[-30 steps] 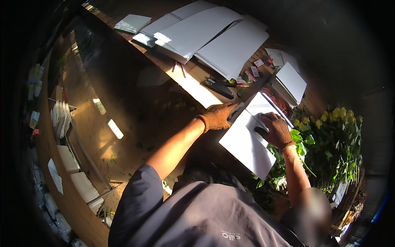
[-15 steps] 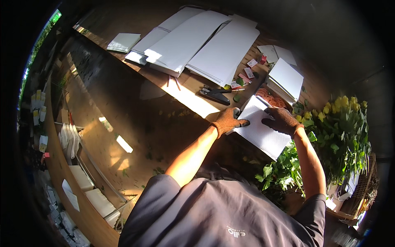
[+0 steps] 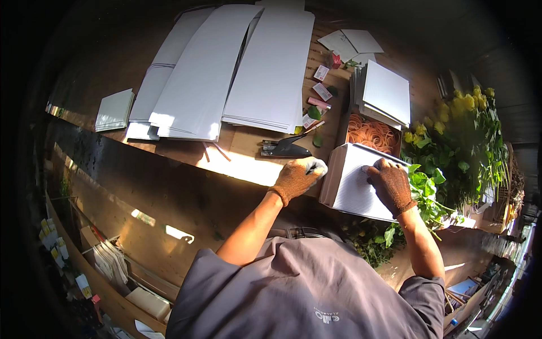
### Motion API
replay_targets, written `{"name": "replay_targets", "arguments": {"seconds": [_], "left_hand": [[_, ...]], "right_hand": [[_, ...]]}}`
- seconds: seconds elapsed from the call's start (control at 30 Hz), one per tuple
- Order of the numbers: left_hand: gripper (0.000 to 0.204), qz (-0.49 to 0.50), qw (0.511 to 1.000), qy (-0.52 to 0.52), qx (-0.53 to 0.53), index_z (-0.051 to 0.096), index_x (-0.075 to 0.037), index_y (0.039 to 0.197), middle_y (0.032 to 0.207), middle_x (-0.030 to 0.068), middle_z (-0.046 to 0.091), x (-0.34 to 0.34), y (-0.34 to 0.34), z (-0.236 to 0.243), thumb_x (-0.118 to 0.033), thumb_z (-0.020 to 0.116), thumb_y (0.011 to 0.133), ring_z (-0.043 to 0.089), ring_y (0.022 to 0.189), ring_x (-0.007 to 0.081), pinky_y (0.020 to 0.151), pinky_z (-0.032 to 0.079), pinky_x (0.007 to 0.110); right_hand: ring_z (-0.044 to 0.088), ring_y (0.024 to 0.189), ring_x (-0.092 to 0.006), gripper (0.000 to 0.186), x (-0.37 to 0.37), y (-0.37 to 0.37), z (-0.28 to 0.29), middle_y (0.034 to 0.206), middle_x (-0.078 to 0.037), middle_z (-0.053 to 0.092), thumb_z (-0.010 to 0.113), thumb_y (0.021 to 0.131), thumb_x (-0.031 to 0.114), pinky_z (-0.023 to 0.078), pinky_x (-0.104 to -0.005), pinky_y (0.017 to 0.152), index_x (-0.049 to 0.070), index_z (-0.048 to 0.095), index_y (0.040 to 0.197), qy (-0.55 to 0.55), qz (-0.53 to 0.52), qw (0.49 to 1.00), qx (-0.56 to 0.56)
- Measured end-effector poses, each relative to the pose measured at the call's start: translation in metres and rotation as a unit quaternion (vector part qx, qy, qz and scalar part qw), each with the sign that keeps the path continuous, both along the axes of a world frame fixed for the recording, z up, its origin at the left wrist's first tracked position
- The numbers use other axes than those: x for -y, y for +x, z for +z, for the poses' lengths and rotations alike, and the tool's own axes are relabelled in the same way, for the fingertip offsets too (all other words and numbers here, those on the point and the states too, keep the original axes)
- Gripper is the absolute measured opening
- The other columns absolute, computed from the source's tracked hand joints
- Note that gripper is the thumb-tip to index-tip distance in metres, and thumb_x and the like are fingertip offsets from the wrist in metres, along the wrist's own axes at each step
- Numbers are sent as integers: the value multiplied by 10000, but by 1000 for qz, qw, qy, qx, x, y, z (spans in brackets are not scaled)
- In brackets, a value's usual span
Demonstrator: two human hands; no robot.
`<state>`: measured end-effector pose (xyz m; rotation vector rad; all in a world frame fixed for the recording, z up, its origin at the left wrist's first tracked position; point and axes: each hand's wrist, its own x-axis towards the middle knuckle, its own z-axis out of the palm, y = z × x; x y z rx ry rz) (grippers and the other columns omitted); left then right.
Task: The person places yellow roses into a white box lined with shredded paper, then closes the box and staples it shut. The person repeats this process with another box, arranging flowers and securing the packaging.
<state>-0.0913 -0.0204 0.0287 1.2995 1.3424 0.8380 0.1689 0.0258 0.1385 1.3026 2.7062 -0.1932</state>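
Both hands wear brown gloves with dark palms. My right hand (image 3: 389, 183) has bent fingers on a white ribbed cardboard sheet (image 3: 353, 186), which lies at the bench's front edge. Just left of that sheet, my left hand (image 3: 299, 176) is closed, separate from it; whatever its fingertips might hold is hidden. Beyond the sheet is a box of orange rubber bands (image 3: 370, 133), with a stack of white cards (image 3: 384, 90) over its back part. A black stapler (image 3: 282, 148) lies behind my left hand.
Large white sheets (image 3: 265, 73) and a small stack (image 3: 113, 110) cover much of the bench (image 3: 243, 164). Small tags (image 3: 322, 90) and leaves are scattered beside them. Yellow roses (image 3: 463, 107) with dense foliage stand at the right. A lower wooden shelf (image 3: 101, 277) holds papers.
The white sheet has turned from smooth to ribbed face up and now sits squarer below the band box. My left hand has come off it to the left. The view has swung round.
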Motion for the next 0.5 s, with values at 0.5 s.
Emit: {"name": "replay_targets", "arguments": {"seconds": [0.5], "left_hand": [[625,-109,988,50,-102,540,-44,1267,1174,154,580,-32,-120,-24,-161,795,708,590,1102,326,971,479,396]], "right_hand": [[500,1158,-394,571,77,-52,-36,1238,-199,511,668,756,70,400,-511,988,135,574,1315,75,-309,947,-40]]}}
